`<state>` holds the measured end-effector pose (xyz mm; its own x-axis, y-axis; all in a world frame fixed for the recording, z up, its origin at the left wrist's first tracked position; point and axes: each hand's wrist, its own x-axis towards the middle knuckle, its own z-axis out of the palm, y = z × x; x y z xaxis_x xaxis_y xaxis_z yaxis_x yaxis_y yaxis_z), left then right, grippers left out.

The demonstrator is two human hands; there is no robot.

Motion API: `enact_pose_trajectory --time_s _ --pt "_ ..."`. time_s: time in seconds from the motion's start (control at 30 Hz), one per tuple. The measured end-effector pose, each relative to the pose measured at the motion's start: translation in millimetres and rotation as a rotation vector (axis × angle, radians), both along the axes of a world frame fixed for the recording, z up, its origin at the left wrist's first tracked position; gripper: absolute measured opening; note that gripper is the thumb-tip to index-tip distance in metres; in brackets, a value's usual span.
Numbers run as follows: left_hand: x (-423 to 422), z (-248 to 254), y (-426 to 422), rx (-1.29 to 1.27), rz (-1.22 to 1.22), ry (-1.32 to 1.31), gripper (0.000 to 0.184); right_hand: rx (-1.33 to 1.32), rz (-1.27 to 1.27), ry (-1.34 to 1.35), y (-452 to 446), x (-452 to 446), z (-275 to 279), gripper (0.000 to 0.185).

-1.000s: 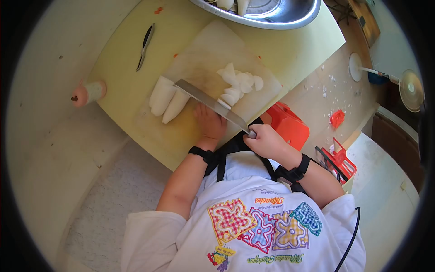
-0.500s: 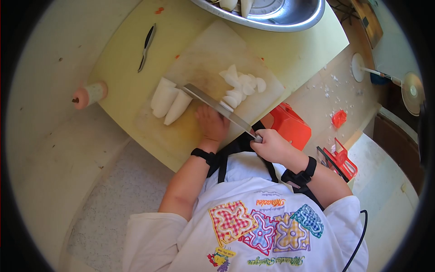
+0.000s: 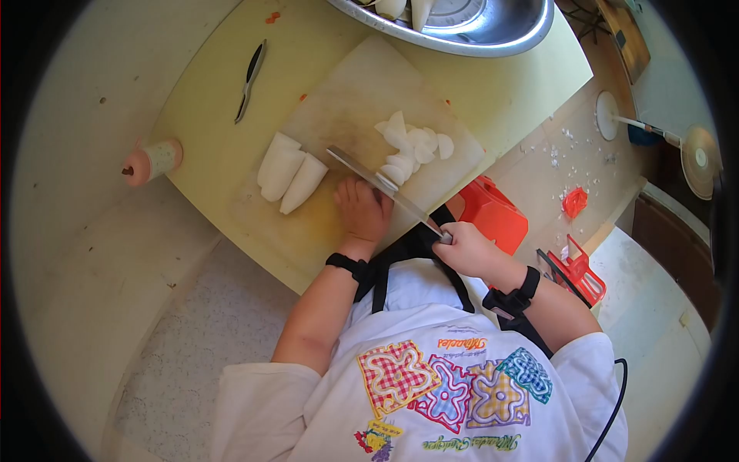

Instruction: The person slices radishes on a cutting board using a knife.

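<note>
My right hand (image 3: 468,248) grips the handle of a long knife (image 3: 408,205), whose blade slants up and left over the cutting board (image 3: 369,69). Close to the blade's left side, my left hand (image 3: 362,209) rests low on the board with fingers bent together; whatever is beneath them is hidden. Peeled white vegetable pieces (image 3: 303,185) lie left of that hand. On the blade's other side are several thin white slices (image 3: 419,142), some overlapping, the closest of them touching or nearly touching the blade.
A metal basin (image 3: 493,48) holding white vegetables stands at the table's far edge. A peeler (image 3: 251,81) lies on the yellow table (image 3: 208,100), with a pink-capped bottle (image 3: 154,162) at its left edge. A red stool (image 3: 493,217) and a fan (image 3: 699,162) are at the right.
The knife has shifted right and slightly toward me, its tip now away from the large vegetable pieces. My right hand moved with it. My left hand stays in nearly the same place.
</note>
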<state>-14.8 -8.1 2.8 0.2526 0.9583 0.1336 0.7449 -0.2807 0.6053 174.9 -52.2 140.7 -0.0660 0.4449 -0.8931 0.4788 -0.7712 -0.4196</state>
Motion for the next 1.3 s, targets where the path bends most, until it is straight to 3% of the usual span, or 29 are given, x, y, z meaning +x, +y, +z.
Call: enact_pose_trajectory --time_s 0.67,0.83,1.1,1.17,1.2,1.3 --pt "0 -3 0 0.023 -0.007 -0.033 0.021 -0.028 0.031 -0.079 -15 10 6 0.024" --pt "2 -1 -1 -0.001 0.014 -0.009 0.02 0.057 0.066 -0.062 -21 7 -31 0.024" --pt "1 3 -1 0.032 0.027 0.018 0.019 0.128 0.1 -0.079 -19 5 -35 0.025" --pt "0 1 0 -0.055 0.016 0.012 0.018 0.129 0.026 -0.083 -18 6 -33 0.031" --pt "0 1 1 -0.048 0.017 0.012 0.018 0.19 -0.015 -0.065 -21 8 -33 0.042" --pt "1 0 0 0.008 0.024 -0.05 0.018 0.219 -0.053 0.011 -19 14 -25 0.053"
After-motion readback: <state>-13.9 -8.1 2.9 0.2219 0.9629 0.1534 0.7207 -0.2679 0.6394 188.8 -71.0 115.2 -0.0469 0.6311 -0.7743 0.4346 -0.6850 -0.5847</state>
